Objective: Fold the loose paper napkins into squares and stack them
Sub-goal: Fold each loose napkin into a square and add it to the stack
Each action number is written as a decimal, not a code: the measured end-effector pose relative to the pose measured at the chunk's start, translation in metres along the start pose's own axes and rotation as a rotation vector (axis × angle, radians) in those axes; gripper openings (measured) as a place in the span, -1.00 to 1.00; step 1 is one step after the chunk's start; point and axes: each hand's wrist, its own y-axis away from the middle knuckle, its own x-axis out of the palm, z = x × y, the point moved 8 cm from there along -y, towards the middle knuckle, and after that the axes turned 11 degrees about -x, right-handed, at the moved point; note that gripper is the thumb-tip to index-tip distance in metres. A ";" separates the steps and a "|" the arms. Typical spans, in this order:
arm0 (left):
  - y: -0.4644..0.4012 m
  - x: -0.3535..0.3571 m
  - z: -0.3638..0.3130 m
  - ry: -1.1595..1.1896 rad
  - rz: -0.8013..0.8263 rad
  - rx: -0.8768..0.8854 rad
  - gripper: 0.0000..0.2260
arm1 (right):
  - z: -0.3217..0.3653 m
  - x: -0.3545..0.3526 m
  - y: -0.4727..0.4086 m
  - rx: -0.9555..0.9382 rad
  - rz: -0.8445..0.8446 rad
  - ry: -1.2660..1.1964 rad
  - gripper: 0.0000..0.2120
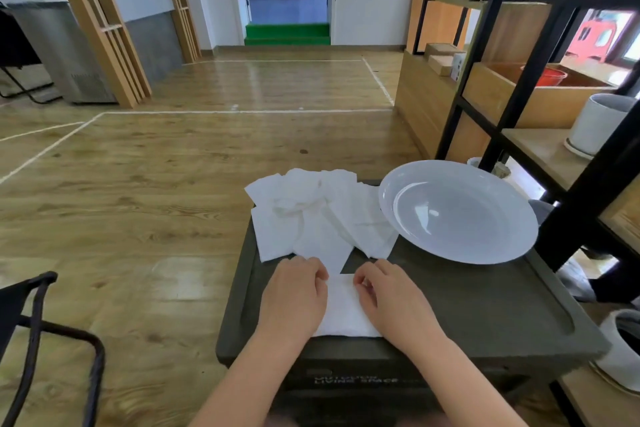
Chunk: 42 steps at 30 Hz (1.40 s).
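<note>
Left hand (pixel 294 291) and right hand (pixel 388 295), fingers curled, pinch the far edge of a flat white paper napkin (pixel 343 308) on the dark grey table (pixel 467 305); loose white napkins (pixel 311 215) lie beyond, beside a white round plate (pixel 460 211).

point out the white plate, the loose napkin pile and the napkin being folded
white plate (pixel 460 215): head view, inner bowl
loose napkin pile (pixel 311 215): head view, middle of heap
napkin being folded (pixel 344 308): head view, centre between hands

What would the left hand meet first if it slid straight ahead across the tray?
Probably the pile of loose napkins, lying just beyond the left hand; depth is hard to judge.
</note>
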 end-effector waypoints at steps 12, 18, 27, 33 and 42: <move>-0.063 0.006 0.026 -0.028 0.146 -0.391 -0.74 | -0.005 -0.002 0.001 0.001 -0.053 -0.117 -0.91; -0.051 -0.031 0.009 0.139 -0.111 -0.216 -0.89 | -0.006 -0.002 0.002 0.014 -0.059 -0.155 -0.92; -0.022 -0.092 -0.019 0.490 -0.189 0.017 -0.91 | -0.012 -0.034 -0.003 0.234 -0.316 -0.532 -0.74; -0.018 -0.081 -0.006 0.856 -0.024 -0.117 -0.85 | 0.021 -0.040 -0.026 -0.005 -0.240 -0.238 -0.44; -0.034 -0.060 0.029 0.697 -0.029 -0.358 -0.48 | 0.022 -0.062 -0.051 -0.001 -0.369 -0.123 -0.88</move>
